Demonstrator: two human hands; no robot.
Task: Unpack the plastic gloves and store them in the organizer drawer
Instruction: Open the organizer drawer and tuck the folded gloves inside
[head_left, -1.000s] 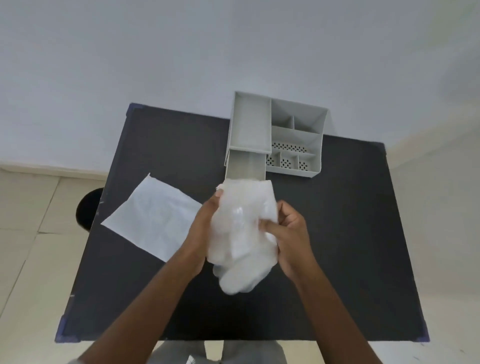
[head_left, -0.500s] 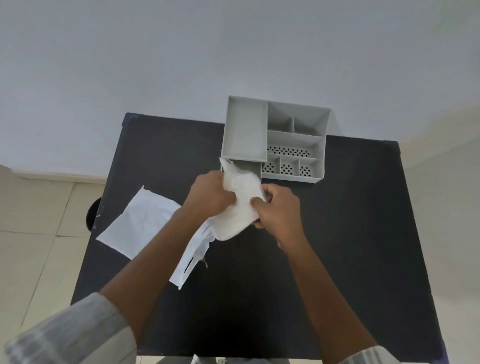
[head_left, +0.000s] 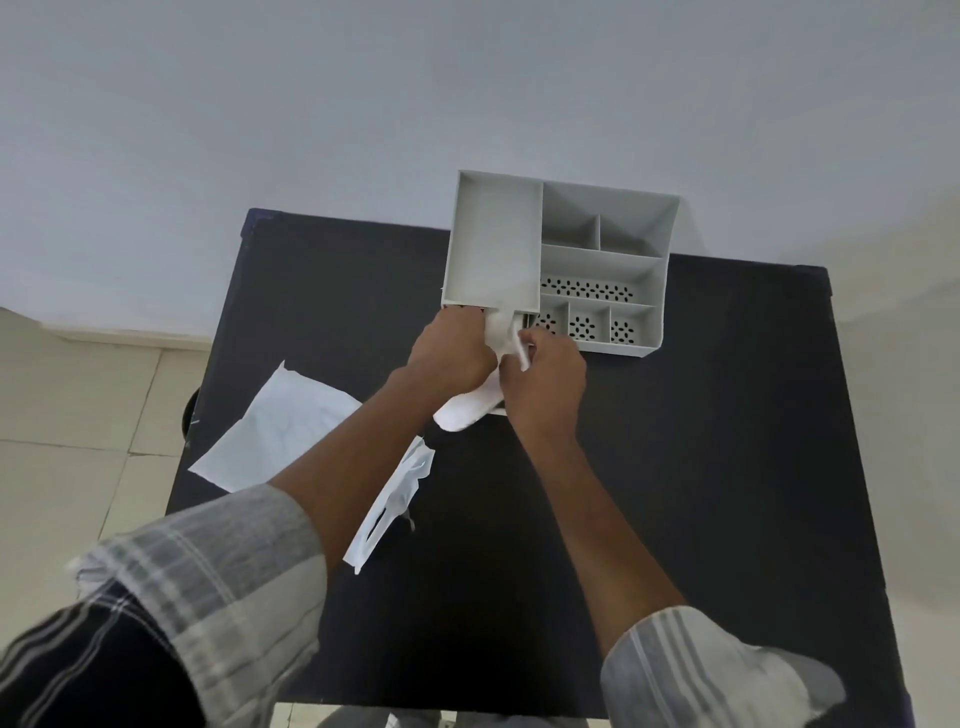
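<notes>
Gloves (head_left: 470, 410) between both clenched hands

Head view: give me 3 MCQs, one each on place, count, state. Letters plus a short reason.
1. Where is the flat white sheet?
A. on the table's left part
B. inside the organizer
C. on the floor

2. How many small perforated compartments line the organizer's front row?
A. one
B. three
C. five

3. What are the hands doing?
A. resting open
B. both gripping the gloves
C. only one gripping

Key:
1 A: the white sheet lies on the table.
2 B: the organizer shows three.
3 B: left hand and right hand both clutch the gloves.
</notes>
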